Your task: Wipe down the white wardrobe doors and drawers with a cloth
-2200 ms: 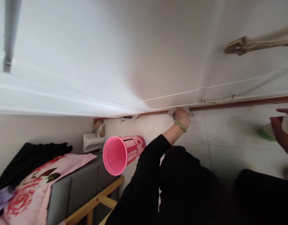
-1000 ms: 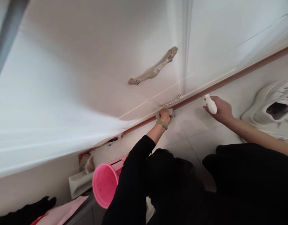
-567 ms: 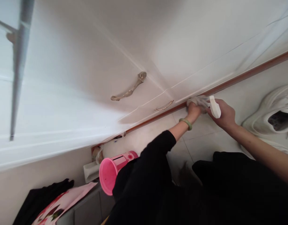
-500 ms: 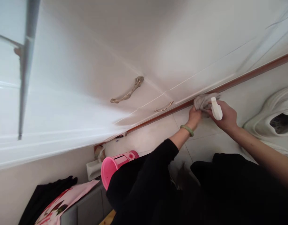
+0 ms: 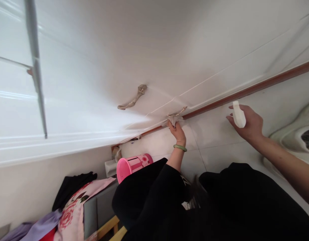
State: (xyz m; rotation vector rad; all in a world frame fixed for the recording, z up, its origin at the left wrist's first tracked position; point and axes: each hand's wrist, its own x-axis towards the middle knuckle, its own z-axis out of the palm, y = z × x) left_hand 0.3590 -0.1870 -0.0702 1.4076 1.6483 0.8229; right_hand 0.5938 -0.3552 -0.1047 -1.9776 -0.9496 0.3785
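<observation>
My left hand [image 5: 177,133], with a green bangle at its wrist, is closed on a greyish cloth [image 5: 175,119]. The cloth touches the lower drawer handle [image 5: 182,111], a thin curved metal pull low on the white cabinet front [image 5: 134,50]. Off to the right, above the floor, my right hand [image 5: 251,124] holds what looks like a white spray bottle [image 5: 239,114]. Only its head shows from above; the rest is hidden by the hand. A larger ornate handle [image 5: 133,98] sits higher on the cabinet.
Brown trim [image 5: 247,93] runs along the cabinet's foot. A pink bin [image 5: 130,166] lies tipped at the left. Beyond it are a grey seat [image 5: 101,204] and a pink floral cloth [image 5: 76,204]. A pale shoe-like object [image 5: 290,130] lies at the right on the tiled floor [image 5: 217,134].
My left hand has moved left with the cloth, from the brown trim to the lower handle. My hands have come apart; the right one has shifted slightly right with the white bottle.
</observation>
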